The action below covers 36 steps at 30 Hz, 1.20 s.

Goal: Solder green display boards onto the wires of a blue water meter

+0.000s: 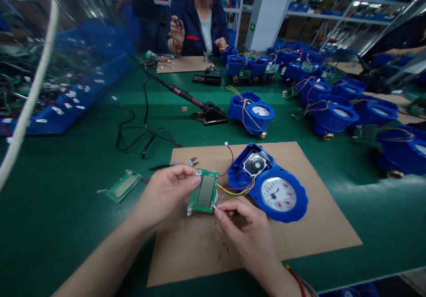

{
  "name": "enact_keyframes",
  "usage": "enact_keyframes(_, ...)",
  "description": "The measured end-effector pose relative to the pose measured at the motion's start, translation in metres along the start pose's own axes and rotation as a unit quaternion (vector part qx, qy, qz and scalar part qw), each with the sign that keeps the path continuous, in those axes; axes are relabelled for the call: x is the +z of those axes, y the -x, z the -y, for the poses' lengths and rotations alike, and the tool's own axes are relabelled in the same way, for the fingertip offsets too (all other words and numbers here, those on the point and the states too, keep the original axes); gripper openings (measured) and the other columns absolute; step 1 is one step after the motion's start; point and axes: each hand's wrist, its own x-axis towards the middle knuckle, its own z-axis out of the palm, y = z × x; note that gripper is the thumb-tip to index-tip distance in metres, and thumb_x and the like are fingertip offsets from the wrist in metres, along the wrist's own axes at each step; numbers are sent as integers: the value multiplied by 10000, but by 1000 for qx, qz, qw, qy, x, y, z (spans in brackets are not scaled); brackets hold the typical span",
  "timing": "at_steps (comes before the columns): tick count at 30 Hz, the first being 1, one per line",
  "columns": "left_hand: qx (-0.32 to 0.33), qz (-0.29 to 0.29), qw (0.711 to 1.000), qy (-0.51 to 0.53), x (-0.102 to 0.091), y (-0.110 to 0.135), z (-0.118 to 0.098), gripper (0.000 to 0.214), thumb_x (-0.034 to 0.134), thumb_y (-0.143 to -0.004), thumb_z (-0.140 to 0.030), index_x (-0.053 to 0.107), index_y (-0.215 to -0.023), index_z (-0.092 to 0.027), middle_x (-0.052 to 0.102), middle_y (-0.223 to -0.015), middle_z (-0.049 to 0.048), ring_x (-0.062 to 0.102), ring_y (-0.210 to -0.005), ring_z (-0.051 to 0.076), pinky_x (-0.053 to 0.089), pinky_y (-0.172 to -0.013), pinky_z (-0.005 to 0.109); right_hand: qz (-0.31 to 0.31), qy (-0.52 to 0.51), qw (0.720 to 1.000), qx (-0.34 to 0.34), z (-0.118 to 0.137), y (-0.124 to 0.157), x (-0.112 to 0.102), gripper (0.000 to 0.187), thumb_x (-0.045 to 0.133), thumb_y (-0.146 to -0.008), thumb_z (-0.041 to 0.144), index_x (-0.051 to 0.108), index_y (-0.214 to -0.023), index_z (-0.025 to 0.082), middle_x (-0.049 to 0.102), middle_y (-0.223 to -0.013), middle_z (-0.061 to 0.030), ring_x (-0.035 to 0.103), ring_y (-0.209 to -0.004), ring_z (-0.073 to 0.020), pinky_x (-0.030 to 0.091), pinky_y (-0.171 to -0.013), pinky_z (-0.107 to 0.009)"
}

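Observation:
My left hand (pixel 168 193) pinches the upper left edge of a green circuit board (pixel 205 191) with a grey display, held tilted above a cardboard sheet (pixel 299 239). At the board's lower right corner, the thumb and forefinger of my right hand (pixel 248 224) are closed on thin wires (pixel 215 206). Yellow and red wires (pixel 234 192) run from the board to a blue water meter (pixel 282 195) lying on the cardboard. The meter's side compartment is uncovered and shows a round black part (pixel 255 164); its dial faces up.
Left of the cardboard lies a second display board (pixel 124 186), near cutting pliers (pixel 173 164). A soldering iron (pixel 181 94) rests in a black holder (pixel 213 113). Several blue meters (pixel 336 113) stand at right, a blue bin (pixel 66 115) of boards at left. A co-worker (pixel 199 22) sits opposite.

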Motion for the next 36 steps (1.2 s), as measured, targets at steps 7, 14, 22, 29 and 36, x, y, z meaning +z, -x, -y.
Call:
enact_keyframes(7, -14, 0, 1000, 13, -1, 1, 2, 223, 656, -749, -310, 574, -849, -128, 579, -768, 41, 522, -662, 116, 427, -590, 205, -9, -7, 1000, -7, -1, -2, 2, 54, 590, -782, 172, 624, -753, 203, 612, -714, 24, 544, -667, -114, 416, -603, -240)
enact_keyframes(14, -13, -10, 1000, 16, 2, -1, 0, 227, 663, -739, -306, 576, -847, -126, 583, -789, 50, 535, -682, 128, 443, -609, 215, -15, -3, 1000, -10, -1, 0, 2, 59, 586, -773, 162, 623, -749, 201, 610, -699, 20, 543, -655, -120, 419, -596, -244)
enact_keyframes(22, -25, -4, 999, 24, 2, -1, 2, 193, 649, -761, -289, 573, -835, -128, 566, -722, 20, 486, -579, 78, 389, -495, 147, -12, -6, 1000, -9, -1, 1, 2, 56, 583, -771, 164, 621, -750, 199, 601, -691, 21, 536, -647, -114, 413, -587, -237)
enact_keyframes(29, -40, -6, 997, 58, 3, 0, -1, 155, 652, -759, -250, 571, -792, -123, 547, -668, -5, 451, -513, 49, 346, -420, 116, -13, -13, 1000, -13, -1, 0, 2, 55, 583, -772, 162, 622, -757, 198, 598, -688, 20, 532, -642, -113, 413, -589, -238)
enact_keyframes(36, -41, -11, 997, 61, 5, -1, -2, 169, 666, -739, -258, 568, -789, -130, 571, -715, 13, 508, -585, 85, 416, -514, 158, 3, -16, 1000, 2, 0, 0, 0, 53, 573, -780, 175, 618, -774, 202, 604, -718, 20, 541, -675, -117, 419, -608, -243)
